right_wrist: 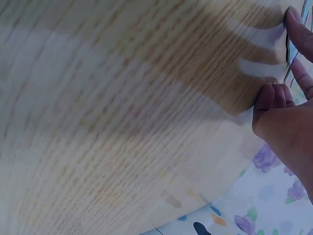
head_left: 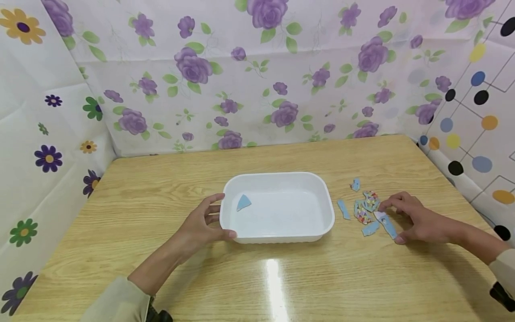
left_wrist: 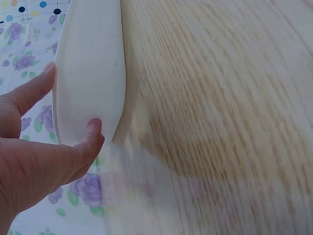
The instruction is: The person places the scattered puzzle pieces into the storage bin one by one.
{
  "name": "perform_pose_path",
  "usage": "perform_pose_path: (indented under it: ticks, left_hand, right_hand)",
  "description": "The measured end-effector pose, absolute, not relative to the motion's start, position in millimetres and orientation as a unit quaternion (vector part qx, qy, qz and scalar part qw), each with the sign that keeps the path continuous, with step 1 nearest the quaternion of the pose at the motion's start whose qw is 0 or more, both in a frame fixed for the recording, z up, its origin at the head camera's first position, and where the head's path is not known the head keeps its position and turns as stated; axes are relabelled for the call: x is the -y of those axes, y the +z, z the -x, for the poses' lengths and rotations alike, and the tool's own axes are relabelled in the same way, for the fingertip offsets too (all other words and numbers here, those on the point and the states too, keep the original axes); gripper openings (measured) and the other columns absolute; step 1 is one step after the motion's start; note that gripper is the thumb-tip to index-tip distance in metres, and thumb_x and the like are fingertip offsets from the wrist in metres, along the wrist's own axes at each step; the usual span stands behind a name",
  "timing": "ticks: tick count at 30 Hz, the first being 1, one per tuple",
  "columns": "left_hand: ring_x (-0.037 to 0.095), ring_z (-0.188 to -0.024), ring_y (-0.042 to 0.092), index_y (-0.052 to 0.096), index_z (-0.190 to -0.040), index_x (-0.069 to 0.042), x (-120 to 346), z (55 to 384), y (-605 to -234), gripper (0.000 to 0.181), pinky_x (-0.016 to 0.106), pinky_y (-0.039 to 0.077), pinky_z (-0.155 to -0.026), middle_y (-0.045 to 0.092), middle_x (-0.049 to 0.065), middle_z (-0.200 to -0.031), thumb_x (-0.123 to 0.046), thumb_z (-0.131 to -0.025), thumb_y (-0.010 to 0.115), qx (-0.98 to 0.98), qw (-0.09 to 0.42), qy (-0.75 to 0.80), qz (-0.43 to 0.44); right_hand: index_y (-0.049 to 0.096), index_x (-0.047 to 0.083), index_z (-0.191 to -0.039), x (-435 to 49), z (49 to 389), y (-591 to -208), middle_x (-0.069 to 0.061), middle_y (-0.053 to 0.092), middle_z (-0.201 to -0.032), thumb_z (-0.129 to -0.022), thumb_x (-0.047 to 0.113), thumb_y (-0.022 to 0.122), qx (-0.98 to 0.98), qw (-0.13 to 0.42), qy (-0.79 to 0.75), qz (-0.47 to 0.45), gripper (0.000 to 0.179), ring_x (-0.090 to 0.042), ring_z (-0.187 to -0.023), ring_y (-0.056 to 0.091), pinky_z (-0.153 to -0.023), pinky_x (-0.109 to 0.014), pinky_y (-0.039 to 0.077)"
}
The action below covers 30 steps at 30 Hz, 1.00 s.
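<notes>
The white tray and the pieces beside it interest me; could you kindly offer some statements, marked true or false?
1. The left hand grips the white tray. True.
2. The white tray holds three pieces. False: it holds a single blue piece.
3. The right hand touches a long blue piece. True.
4. Pieces lie left of the white tray in the head view. False: the loose pieces lie to its right.
5. The table has a wood-grain surface. True.

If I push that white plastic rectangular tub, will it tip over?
The tub probably would slide, not tip: it's wide and low. Its thin rim suggests it's light for its size. The flat, blue, triangular shard inside might shift, since nothing holds it.
</notes>
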<state>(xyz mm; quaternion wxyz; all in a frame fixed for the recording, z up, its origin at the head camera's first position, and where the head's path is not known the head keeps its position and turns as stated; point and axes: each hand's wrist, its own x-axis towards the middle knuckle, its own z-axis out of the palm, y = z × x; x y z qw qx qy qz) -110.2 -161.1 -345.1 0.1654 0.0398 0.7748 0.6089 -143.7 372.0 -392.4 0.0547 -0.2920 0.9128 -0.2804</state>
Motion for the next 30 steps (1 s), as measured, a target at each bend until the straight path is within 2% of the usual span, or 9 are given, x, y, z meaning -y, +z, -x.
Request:
perform_pose_path:
  ticks: [10, 17, 24, 30]
  left_hand:
    - [0.035, -0.126, 0.047, 0.026, -0.150, -0.016, 161, 110, -346, 0.102, 0.040, 0.052, -0.093, 0.041, 0.018, -0.143, -0.013, -0.069, 0.088, -0.777, 0.164, 0.607, -0.039]
    - [0.035, -0.126, 0.047, 0.025, -0.150, -0.016, 161, 110, -345, 0.102, 0.040, 0.052, -0.092, 0.041, 0.018, -0.143, -0.013, -0.070, 0.087, -0.777, 0.164, 0.607, -0.039]
    - [0.035, -0.126, 0.048, 0.026, -0.150, -0.016, 161, 110, -345, 0.102, 0.040, 0.052, -0.092, 0.042, 0.018, -0.142, -0.013, -0.069, 0.088, -0.775, 0.165, 0.608, -0.039]
    - [0.035, -0.125, 0.048, 0.026, -0.150, -0.016, 161, 110, -345, 0.102, 0.040, 0.052, -0.092, 0.042, 0.018, -0.142, -0.013, -0.069, 0.088, -0.778, 0.163, 0.605, -0.040]
  right_hand:
    - [0.049, 0.014, -0.128, -372, 145, -385, -0.009, 0.036, -0.119, -0.074, 0.018, 0.083, -0.904, 0.088, -0.314, 0.277, 0.064, -0.011, -0.091, 0.031, -0.063, -0.027, 0.035]
    - [0.048, 0.013, -0.128, -372, 147, -379, -0.010, 0.034, -0.121, -0.074, 0.017, 0.083, -0.901, 0.105, -0.327, 0.266, 0.065, -0.012, -0.091, 0.034, -0.064, -0.026, 0.038]
    - [0.045, 0.011, -0.129, -372, 155, -364, -0.013, 0.030, -0.125, -0.077, 0.013, 0.081, -0.893, 0.117, -0.350, 0.257, 0.064, -0.019, -0.097, 0.034, -0.065, -0.025, 0.040]
    - [0.045, 0.012, -0.130, -370, 161, -356, -0.013, 0.030, -0.127, -0.078, 0.016, 0.081, -0.898, 0.120, -0.342, 0.251, 0.064, -0.027, -0.103, 0.036, -0.067, -0.026, 0.044]
